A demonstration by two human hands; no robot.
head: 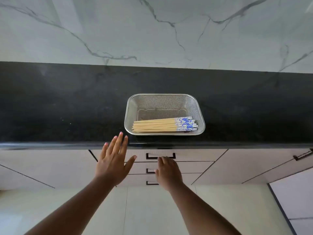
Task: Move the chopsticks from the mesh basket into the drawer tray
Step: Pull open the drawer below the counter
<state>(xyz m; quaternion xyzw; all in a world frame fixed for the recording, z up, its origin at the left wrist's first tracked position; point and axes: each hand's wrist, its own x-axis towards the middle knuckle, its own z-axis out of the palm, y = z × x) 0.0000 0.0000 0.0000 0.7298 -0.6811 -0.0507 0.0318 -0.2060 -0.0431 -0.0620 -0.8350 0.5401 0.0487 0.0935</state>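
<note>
A rectangular steel mesh basket [130, 107] sits on the black countertop near its front edge. Several wooden chopsticks [157, 125] with blue-and-white patterned ends lie bundled along the basket's near side, patterned ends to the right. Below the counter, the top drawer [194, 155] is closed, so the drawer tray is hidden. My right hand [168, 173] reaches to the drawer's black handle [150, 156] with fingers curled onto its right part. My left hand [113, 162] hovers flat with fingers spread at the counter edge, left of the basket, holding nothing.
Two more closed drawers with black handles [149, 171] stack under the top one. Cabinet doors flank the drawers, one with a bar handle [303, 155] at the far right. A marble-patterned wall [152, 31] rises behind the black countertop [67, 107].
</note>
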